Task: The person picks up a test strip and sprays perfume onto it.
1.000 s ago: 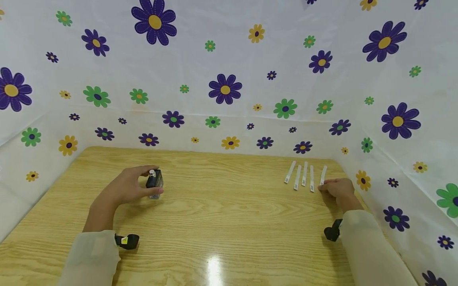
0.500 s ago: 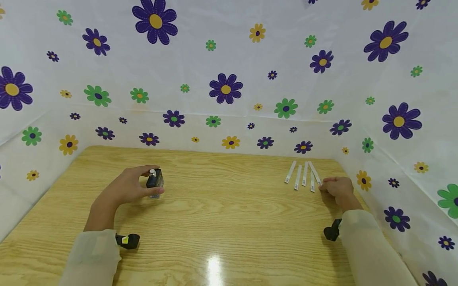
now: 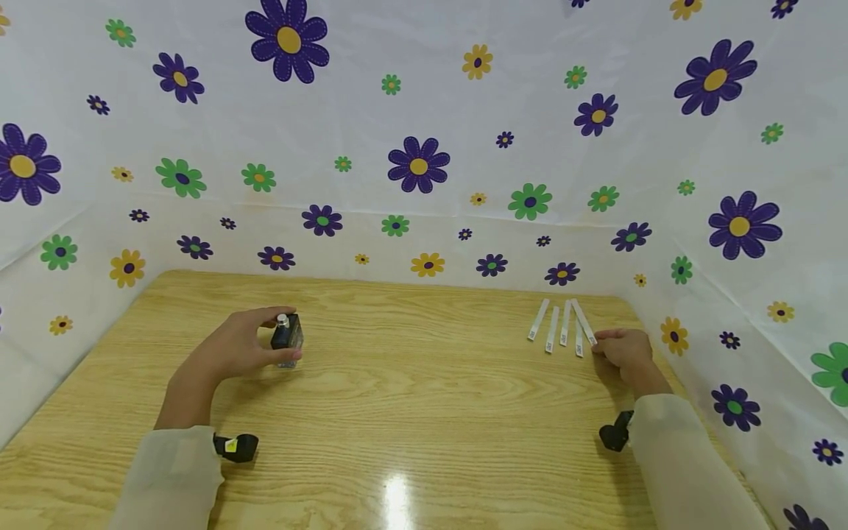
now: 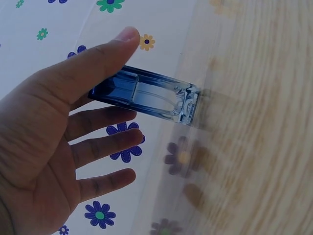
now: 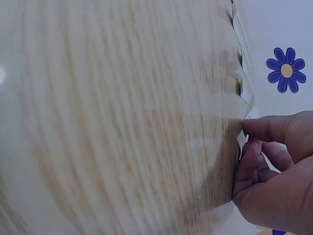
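Flowered cloth backs the wooden table. At two o'clock my right hand pinches one paper strip by its near end; it seems to cross its neighbouring strip, so a sideways tug could drag both. At ten o'clock my left hand grips the upright glass bottle, clear at its base; its fill I cannot tell.

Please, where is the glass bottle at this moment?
In the head view, the glass bottle is left of centre, gripped by the left hand, across the table from the white strips.
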Demonstrator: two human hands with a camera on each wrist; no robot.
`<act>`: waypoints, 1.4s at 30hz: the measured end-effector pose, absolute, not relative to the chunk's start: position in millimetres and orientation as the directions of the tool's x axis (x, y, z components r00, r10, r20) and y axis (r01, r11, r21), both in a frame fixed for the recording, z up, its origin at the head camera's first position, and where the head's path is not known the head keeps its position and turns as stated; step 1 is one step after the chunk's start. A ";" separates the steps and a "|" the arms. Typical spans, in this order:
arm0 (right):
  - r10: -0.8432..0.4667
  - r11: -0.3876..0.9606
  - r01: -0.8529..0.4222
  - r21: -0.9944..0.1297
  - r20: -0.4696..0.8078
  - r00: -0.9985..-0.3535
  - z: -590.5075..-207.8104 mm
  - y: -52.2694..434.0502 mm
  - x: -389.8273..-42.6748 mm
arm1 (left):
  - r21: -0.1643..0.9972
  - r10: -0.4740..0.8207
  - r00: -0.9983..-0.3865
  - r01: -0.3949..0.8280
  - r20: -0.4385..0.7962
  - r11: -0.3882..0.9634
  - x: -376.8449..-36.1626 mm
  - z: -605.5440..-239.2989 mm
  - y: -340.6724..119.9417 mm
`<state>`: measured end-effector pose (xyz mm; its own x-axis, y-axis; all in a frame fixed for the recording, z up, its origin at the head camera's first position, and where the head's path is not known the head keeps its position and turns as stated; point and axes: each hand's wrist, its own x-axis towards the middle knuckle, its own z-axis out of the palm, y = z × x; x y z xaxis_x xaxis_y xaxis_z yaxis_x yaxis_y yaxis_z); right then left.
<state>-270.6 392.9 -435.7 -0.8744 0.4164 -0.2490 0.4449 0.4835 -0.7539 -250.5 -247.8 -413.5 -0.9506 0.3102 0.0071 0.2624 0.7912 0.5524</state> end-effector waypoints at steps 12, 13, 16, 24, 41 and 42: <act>0.362 0.524 0.405 -0.749 -0.235 -0.902 -435.5 393.4 -268.3 | 0.562 0.308 -0.951 0.253 -0.002 0.787 -254.6 -419.9 -251.3; 0.362 0.527 0.406 -0.746 -0.235 -0.902 -435.2 392.8 -268.0 | 0.560 0.307 -0.952 0.253 -0.003 0.789 -254.5 -420.0 -251.2; 0.362 0.549 0.409 -0.729 -0.234 -0.902 -434.1 390.1 -267.1 | 0.552 0.306 -0.952 0.254 -0.002 0.794 -254.3 -420.0 -250.9; 0.341 0.601 0.393 -0.696 -0.222 -0.913 -430.6 384.4 -264.3 | 0.568 0.313 -0.950 0.259 0.003 0.781 -253.9 -419.6 -250.8; 0.317 0.624 0.347 -0.700 -0.179 -0.931 -436.2 389.7 -261.7 | 0.665 0.318 -0.948 0.244 0.011 0.706 -255.4 -428.4 -252.8; 0.312 0.616 0.342 -0.710 -0.179 -0.933 -435.7 390.2 -260.9 | 0.669 0.318 -0.948 0.245 0.014 0.701 -255.9 -429.0 -252.8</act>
<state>-260.9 390.2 -435.7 -0.9330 0.3124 -0.1786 0.3421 0.6161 -0.7095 -255.9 -252.8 -429.0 -0.9480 0.3180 0.0135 0.2448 0.7014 0.6694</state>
